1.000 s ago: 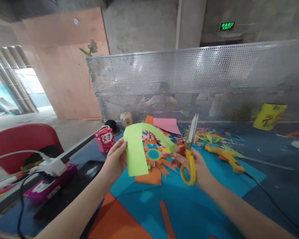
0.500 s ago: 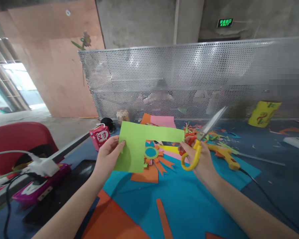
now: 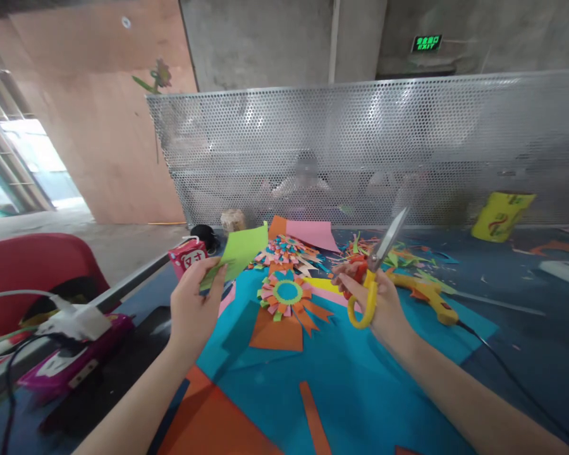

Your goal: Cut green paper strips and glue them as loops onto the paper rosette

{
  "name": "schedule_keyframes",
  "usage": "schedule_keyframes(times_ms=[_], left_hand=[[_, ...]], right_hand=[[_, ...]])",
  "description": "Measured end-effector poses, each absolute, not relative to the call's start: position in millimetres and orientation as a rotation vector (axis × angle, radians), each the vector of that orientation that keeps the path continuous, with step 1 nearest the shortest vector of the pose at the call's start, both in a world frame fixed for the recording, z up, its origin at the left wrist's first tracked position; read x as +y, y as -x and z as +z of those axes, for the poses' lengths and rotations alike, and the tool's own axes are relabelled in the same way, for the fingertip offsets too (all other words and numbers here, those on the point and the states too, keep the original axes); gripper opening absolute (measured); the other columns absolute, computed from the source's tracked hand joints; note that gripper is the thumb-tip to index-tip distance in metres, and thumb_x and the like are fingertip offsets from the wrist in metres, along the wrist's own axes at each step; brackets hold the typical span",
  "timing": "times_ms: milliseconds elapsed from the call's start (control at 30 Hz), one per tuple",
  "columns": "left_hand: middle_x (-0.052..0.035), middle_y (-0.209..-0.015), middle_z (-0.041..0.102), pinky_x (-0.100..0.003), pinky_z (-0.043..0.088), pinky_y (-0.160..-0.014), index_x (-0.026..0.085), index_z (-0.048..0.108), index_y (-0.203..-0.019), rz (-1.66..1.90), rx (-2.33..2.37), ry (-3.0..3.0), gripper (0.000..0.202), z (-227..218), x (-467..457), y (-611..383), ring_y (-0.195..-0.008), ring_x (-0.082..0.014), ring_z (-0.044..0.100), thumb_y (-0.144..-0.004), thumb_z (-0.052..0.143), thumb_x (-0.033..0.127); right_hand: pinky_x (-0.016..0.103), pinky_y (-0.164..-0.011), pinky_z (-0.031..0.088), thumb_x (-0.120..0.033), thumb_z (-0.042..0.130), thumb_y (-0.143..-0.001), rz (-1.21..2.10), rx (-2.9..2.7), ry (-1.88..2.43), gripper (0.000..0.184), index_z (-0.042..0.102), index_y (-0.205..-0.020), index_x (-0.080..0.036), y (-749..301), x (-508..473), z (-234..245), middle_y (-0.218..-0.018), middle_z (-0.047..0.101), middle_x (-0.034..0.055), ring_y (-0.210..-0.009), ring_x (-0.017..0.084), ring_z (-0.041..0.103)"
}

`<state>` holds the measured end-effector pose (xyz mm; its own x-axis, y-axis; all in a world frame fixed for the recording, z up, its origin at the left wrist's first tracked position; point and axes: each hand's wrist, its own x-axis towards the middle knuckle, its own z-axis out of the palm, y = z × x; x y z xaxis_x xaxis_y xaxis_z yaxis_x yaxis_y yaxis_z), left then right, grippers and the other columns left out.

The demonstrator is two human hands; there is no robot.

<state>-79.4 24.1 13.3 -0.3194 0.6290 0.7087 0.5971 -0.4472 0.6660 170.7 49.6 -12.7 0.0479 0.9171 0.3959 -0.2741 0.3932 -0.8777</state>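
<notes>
My left hand [image 3: 192, 309] pinches a light green paper sheet [image 3: 239, 249] by its lower corner and holds it above the table, tilted nearly edge-on. My right hand [image 3: 377, 303] grips yellow-handled scissors [image 3: 377, 268], blades together and pointing up and to the right. Between the hands, on a blue sheet [image 3: 360, 385], lies a paper flower [image 3: 287, 292] with orange and pink petals and a blue-green centre. A second fringed paper flower [image 3: 284, 249] lies behind it.
A yellow glue gun [image 3: 424, 294] with a black cord lies right of the scissors. Paper scraps [image 3: 398, 256], pink and orange sheets, a red drink carton [image 3: 187, 256], a power strip [image 3: 73, 322] and a red chair [image 3: 38, 268] surround the work. A perforated metal screen [image 3: 360, 151] stands behind, a person beyond it.
My right hand has let go of the green paper's right end. My left hand has swung the sheet left and turned it nearly edge-on, uncovering the flowers. The scissors stay raised.
</notes>
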Motion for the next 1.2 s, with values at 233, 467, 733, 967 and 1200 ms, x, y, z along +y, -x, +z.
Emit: schedule_keyframes(times_ms=[233,467,733,967,1200], left_hand=[[-0.0014,-0.084,0.062,-0.026,0.038,-0.083,0.023,0.064,-0.078,2.048,1.610,-1.794,0.011,15,19,78,-0.088,-0.0199,0.055,-0.068,0.062,0.021],[-0.0019,-0.089,0.062,-0.026,0.041,-0.076,0.023,0.060,-0.088,1.945,1.859,-1.800,0.016,10,23,85,-0.088,-0.0203,0.058,-0.075,0.054,0.031],[-0.0026,-0.089,0.064,-0.026,0.044,-0.074,0.022,0.059,-0.088,1.902,1.912,-1.763,0.020,11,21,83,-0.087,-0.0202,0.059,-0.076,0.053,0.037],[-0.0006,-0.083,0.064,-0.025,0.048,-0.057,0.024,0.060,-0.091,1.957,1.727,-1.453,0.025,19,20,82,-0.072,-0.0176,0.061,-0.072,0.057,0.039],[-0.0006,-0.092,0.065,-0.026,0.050,-0.062,0.024,0.062,-0.088,2.003,1.497,-1.168,0.025,15,33,94,-0.078,-0.0187,0.060,-0.067,0.063,0.037]], right_hand=[[0.028,-0.055,0.044,-0.032,0.072,-0.059,1.050,-1.202,0.758,0.029,0.047,-0.067,-0.021,-166,48,-13,-0.075,0.058,-0.0017,-0.057,0.012,0.055],[0.026,-0.052,0.042,-0.033,0.070,-0.060,0.992,-1.272,0.826,0.027,0.046,-0.067,-0.022,-166,47,-13,-0.077,0.057,-0.0014,-0.056,0.011,0.053],[0.026,-0.058,0.045,-0.029,0.064,-0.067,0.995,-1.331,0.835,0.022,0.044,-0.071,-0.021,-168,49,-17,-0.080,0.056,-0.0014,-0.059,0.010,0.053],[0.026,-0.059,0.045,-0.030,0.064,-0.066,0.976,-1.345,0.857,0.023,0.044,-0.071,-0.021,-167,50,-17,-0.081,0.056,-0.0004,-0.058,0.010,0.052],[0.026,-0.056,0.042,-0.031,0.065,-0.063,0.985,-1.314,0.883,0.025,0.043,-0.069,-0.021,-168,53,-18,-0.079,0.055,-0.0019,-0.053,0.008,0.048]])
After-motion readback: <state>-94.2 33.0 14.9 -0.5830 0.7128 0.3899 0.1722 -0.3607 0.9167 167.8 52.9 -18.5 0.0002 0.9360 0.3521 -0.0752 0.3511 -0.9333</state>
